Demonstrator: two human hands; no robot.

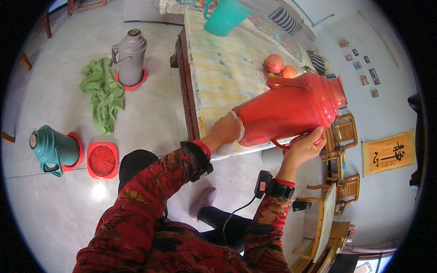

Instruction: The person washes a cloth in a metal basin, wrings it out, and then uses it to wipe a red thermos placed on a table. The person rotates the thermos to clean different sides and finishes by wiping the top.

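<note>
Red plastic fills the head view: a big red thermos flask lies tipped on its side over the near edge of the table. Left hand presses a white cloth against its base, fingers curled on it, seemingly wiping. Right hand cups the body from below near the handle, steadying the weight. On the floor: a grey flask, green rag, teal flask, loose red base.
</note>
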